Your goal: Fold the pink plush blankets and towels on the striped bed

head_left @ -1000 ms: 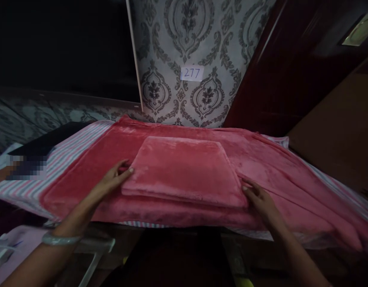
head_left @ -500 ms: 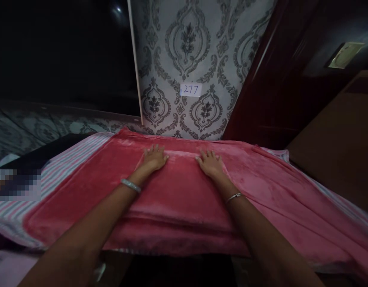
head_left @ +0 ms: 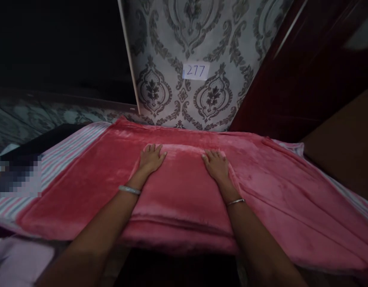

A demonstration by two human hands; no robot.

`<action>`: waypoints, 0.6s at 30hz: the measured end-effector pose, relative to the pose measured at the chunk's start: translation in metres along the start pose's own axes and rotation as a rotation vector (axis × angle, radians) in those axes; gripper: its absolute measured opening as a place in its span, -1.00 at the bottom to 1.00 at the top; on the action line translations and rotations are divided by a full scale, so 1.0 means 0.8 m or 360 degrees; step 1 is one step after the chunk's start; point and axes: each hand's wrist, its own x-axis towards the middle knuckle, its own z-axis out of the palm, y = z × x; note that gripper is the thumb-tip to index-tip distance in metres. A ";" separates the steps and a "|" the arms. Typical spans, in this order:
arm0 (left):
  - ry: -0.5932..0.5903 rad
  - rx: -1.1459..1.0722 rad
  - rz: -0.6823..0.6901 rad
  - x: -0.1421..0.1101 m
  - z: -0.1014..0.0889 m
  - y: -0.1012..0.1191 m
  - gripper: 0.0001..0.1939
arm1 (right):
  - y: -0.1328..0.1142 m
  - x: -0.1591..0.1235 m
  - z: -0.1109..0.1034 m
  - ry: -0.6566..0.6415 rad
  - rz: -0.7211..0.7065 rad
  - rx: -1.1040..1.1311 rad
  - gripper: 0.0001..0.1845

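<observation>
A: Thing being worked on?
B: A folded pink blanket (head_left: 182,183). It is laid on a spread pink cover (head_left: 82,187), about midway between the left and right edges, with cover left bare towards the far edge. Whether the two are joined can't be told.

A: Left hand?
B: The left hand (head_left: 151,159) is placed flat, palm down, on the folded blanket's far left corner. Fingers are spread a little, thumb set apart; nothing is gripped. A pale bangle (head_left: 129,189) is worn at the wrist.

A: Right hand?
B: The right hand (head_left: 216,163) is placed the same way at the far right corner, thumb turned inward, nothing clamped. A thin bracelet (head_left: 236,202) is worn there. The hands are kept well apart, blanket showing between them.

A: Folds?
B: Stacked layers are seen along the folded blanket's near edge, close to the cover's near edge.

A: Surroundings?
B: Striped cloth (head_left: 73,147) is exposed beyond the cover's left edge. Past the far edge, a paper label (head_left: 196,71) marked 277 is fixed to the patterned wall (head_left: 184,107), with a dark screen (head_left: 58,48) to its left.
</observation>
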 end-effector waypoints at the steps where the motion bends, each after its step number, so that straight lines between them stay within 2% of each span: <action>1: 0.0013 -0.0001 0.0009 -0.001 0.001 0.000 -0.37 | 0.000 -0.001 0.000 0.0009 0.0002 0.0001 -0.45; 10: 0.0031 -0.0139 0.0021 0.001 0.007 0.002 -0.37 | 0.004 -0.008 0.001 0.0044 0.0014 0.0016 -0.43; 13: -0.0093 -0.0285 0.0066 0.006 -0.002 -0.009 -0.38 | 0.006 -0.009 0.002 0.0044 0.0021 0.0015 -0.43; 15: -0.0108 -0.0385 0.0153 -0.007 -0.014 -0.021 -0.39 | 0.006 -0.010 0.002 0.0049 0.0008 0.0026 -0.43; 18: 0.0149 -0.0492 0.0370 -0.066 -0.032 -0.040 -0.43 | 0.005 -0.012 0.000 0.0028 -0.0001 0.0025 -0.43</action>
